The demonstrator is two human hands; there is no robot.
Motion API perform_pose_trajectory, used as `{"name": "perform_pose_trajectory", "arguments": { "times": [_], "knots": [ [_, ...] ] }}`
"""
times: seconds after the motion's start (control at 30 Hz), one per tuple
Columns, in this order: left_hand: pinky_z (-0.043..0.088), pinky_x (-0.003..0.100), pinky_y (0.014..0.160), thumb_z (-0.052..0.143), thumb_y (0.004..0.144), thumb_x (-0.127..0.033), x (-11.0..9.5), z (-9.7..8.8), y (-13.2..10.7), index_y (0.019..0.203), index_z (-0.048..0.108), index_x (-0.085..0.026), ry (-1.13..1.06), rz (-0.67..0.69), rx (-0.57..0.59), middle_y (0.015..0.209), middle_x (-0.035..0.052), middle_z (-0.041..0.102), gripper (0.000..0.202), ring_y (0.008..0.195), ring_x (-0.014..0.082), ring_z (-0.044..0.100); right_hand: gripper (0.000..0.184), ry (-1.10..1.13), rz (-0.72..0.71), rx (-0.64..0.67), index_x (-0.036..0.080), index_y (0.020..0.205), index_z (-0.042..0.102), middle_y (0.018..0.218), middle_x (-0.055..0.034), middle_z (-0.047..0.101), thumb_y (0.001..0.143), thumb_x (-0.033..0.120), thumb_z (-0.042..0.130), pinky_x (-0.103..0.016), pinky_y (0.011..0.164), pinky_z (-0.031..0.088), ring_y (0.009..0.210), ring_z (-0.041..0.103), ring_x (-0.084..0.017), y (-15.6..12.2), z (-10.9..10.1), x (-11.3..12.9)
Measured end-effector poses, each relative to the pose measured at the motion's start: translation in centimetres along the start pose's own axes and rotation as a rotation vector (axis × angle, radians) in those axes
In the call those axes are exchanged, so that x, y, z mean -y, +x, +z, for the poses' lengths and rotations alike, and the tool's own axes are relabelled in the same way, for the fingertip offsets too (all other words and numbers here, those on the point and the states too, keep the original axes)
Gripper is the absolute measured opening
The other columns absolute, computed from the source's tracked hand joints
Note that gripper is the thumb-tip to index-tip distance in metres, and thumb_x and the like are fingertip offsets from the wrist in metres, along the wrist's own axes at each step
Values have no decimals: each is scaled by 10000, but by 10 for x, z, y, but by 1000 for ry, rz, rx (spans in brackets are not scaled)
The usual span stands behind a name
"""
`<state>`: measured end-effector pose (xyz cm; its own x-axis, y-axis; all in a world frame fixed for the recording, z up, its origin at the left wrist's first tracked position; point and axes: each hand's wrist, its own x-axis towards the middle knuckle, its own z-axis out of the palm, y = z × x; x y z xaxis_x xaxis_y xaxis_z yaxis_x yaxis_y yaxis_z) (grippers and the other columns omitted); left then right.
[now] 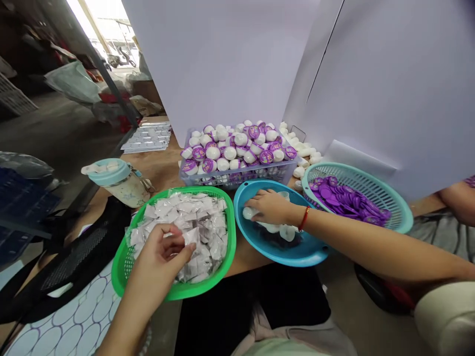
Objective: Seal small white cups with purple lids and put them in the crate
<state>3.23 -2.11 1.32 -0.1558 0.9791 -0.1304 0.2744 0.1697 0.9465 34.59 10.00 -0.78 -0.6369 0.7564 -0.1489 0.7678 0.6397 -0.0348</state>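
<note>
My left hand is over the green basket, its thumb and fingers pinching a small clear-and-white packet. Many similar packets fill that basket. My right hand, with a red bracelet on the wrist, reaches into the blue basin. Its fingers curl over a small white plastic cup at the basin's left side. More white cups lie under and beside the palm, partly hidden by the hand.
Behind the baskets stands a clear bin heaped with white-and-purple capsules. At right, a teal basket holds purple discs. A tumbler and a stack of printed sheets stand at left. White panels rise behind. A person's arm shows far right.
</note>
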Motion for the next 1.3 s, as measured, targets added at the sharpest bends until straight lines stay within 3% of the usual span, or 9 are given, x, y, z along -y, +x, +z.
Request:
{"name": "perform_pose_trajectory", "arguments": {
  "times": [0.1, 0.3, 0.47, 0.57, 0.7, 0.8, 0.93, 1.1, 1.3],
  "knots": [
    [602, 311, 721, 864, 726, -447, -8, 19, -6, 1201, 639, -251, -70, -17, 28, 829, -45, 618, 561, 781, 180, 672, 328, 74, 5, -65, 201, 1204, 747, 1217, -134, 764, 895, 294, 802, -483, 1035, 465, 1221, 645, -358, 2, -5, 1],
    [570, 259, 752, 871, 756, -445, -17, 50, -16, 1074, 727, -214, -241, 36, 18, 769, -22, 679, 419, 789, 153, 654, 555, 800, 103, -357, 243, 1454, 599, 1251, -82, 734, 924, 336, 734, -377, 898, 560, 1001, 706, -224, -21, -19, 2],
    [576, 262, 879, 887, 806, -358, -24, 83, -23, 1008, 756, -247, -403, 180, -34, 1075, 39, 802, 265, 1019, 173, 728, 419, 1605, 172, -172, 209, 1184, 700, 1029, -57, 746, 963, 565, 694, -290, 722, 564, 802, 720, -161, -48, -26, 45],
    [583, 294, 971, 870, 846, -333, -24, 100, -26, 968, 767, -243, -495, 218, 70, 1253, 63, 795, 183, 1161, 196, 731, 480, 1879, 153, -2, 206, 994, 624, 857, -23, 717, 880, 646, 779, -264, 661, 547, 758, 734, -168, -59, -29, 72],
    [659, 288, 764, 879, 842, -328, -21, 102, -31, 915, 712, -221, -603, 147, 129, 1156, 70, 825, 212, 997, 213, 801, 469, 1533, 108, -50, 229, 1111, 567, 848, -6, 707, 994, 681, 597, -271, 612, 500, 700, 692, -169, -62, -28, 63],
    [652, 258, 660, 901, 814, -300, -20, 89, -35, 958, 643, -240, -611, 117, 26, 1078, 34, 829, 302, 912, 210, 816, 317, 733, 106, -219, 213, 1228, 611, 917, -51, 706, 1035, 464, 613, -312, 684, 468, 786, 652, -207, -55, -21, 34],
    [616, 221, 706, 899, 806, -250, -18, 74, -35, 1181, 670, -279, -540, 139, -4, 983, 1, 825, 440, 857, 165, 788, 241, -98, -113, -55, 192, 1103, 775, 1207, -176, 672, 882, 284, 803, -434, 889, 437, 1129, 590, -356, -44, -4, 13],
    [552, 197, 751, 883, 826, -320, -11, 73, -34, 1088, 834, -211, -478, 85, 5, 935, 23, 807, 288, 828, 128, 696, 82, -256, -233, -17, 182, 900, 817, 1198, -185, 682, 841, 239, 812, -452, 847, 423, 1082, 568, -349, -38, 17, 20],
    [612, 290, 781, 826, 859, -368, -11, 80, -34, 1167, 831, -211, -516, 21, 53, 936, 32, 765, 346, 869, 180, 718, 74, 40, -245, -215, 207, 797, 795, 983, -110, 758, 869, 191, 788, -435, 852, 463, 962, 642, -284, -44, 3, 21]
  ]
}}
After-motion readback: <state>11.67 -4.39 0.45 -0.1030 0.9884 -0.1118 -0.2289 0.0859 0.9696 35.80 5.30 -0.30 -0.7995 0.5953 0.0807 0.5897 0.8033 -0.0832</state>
